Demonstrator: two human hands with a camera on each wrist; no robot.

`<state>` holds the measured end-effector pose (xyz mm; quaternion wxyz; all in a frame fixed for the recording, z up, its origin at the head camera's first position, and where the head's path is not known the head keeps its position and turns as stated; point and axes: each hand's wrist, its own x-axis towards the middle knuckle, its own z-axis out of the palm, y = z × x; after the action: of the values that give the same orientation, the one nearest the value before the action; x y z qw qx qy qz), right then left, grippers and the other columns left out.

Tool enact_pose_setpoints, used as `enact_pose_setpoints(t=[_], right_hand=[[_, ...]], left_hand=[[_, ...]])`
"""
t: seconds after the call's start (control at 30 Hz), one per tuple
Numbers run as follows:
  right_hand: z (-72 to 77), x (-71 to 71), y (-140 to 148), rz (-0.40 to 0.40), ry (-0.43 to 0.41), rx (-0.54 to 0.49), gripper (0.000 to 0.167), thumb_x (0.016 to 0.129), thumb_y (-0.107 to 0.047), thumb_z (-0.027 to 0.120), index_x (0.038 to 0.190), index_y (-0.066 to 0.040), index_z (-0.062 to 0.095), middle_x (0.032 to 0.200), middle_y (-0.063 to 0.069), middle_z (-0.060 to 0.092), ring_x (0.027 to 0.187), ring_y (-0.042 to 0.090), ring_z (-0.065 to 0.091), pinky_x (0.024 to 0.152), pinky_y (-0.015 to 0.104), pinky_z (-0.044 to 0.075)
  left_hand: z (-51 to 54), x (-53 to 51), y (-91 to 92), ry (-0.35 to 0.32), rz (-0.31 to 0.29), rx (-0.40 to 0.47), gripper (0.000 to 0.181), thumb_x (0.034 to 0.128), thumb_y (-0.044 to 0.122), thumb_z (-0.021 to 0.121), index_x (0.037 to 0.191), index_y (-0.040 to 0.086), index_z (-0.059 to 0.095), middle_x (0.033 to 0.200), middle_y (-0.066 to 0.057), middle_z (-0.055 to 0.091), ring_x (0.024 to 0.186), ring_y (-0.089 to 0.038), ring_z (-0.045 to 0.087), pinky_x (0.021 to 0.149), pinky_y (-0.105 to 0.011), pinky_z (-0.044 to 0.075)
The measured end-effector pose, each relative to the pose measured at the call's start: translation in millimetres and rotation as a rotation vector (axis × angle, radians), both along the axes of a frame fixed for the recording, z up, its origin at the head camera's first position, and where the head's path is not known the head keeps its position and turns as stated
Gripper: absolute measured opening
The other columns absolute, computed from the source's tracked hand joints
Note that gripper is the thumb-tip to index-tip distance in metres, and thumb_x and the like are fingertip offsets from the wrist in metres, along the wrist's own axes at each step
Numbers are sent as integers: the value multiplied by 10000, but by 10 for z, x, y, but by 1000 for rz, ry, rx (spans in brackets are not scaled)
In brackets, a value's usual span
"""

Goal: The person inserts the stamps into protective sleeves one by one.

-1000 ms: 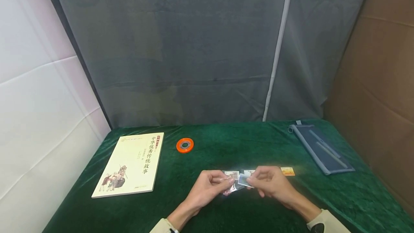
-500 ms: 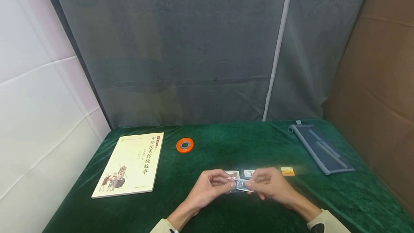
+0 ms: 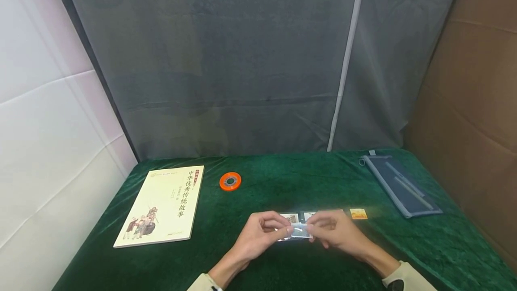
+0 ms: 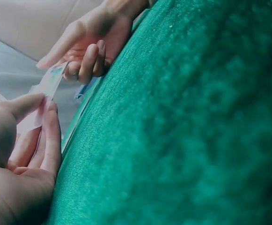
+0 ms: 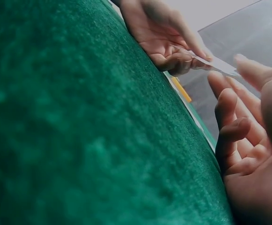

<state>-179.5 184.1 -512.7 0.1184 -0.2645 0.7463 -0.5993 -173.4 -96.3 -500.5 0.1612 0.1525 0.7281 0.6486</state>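
Note:
Between my two hands is a small pale-blue stamp-like piece with a white border [image 3: 300, 231], held just above the green cloth. My left hand [image 3: 262, 232] pinches it between thumb and fingers, together with a clear plastic sleeve [image 4: 30, 123] that shows beneath the thumb. At the piece's other edge, the thumb and index finger of my right hand [image 3: 339, 230] pinch it. Whether the piece lies inside the sleeve I cannot tell. Just beyond the fingers lie a stamp with a brownish picture [image 3: 290, 218] and another stamp [image 3: 308, 215], partly hidden by my right hand.
A yellow stamp [image 3: 358, 213] lies right of my right hand. Further back are an orange tape roll [image 3: 230, 181] and, at left, a cream book [image 3: 165, 205]. A blue-grey zip pouch [image 3: 400, 187] lies at right on the green cloth [image 3: 258, 178].
The pale-blue piece has turned from tilted to level and moved left against my left fingers. The sleeve shows less under the left hand. Both hands have stayed nearly in place.

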Motion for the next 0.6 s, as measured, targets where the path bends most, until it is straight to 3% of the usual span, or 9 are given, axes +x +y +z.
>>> enact_pose_setpoints(t=[0.23, 0.6], right_hand=[[-18, -9, 0, -10, -32, -45, 86, 1066, -118, 680, 1028, -81, 748, 844, 57, 766, 556, 12, 552, 412, 216, 411], [8, 2, -6, -5, 10, -23, 98, 1051, -120, 706, 1055, -111, 803, 867, 111, 781, 589, 2, 584, 478, 253, 504]], left_hand=[[-10, -12, 1, -25, 37, 13, 240, 951, 286, 856, 1088, 99, 794, 1055, -60, 853, 912, -179, 790, 817, -304, 600], [-12, 0, -4, -41, 3, 25, 249, 952, 276, 859, 1102, 89, 795, 1076, -60, 852, 991, -208, 817, 833, -293, 630]])
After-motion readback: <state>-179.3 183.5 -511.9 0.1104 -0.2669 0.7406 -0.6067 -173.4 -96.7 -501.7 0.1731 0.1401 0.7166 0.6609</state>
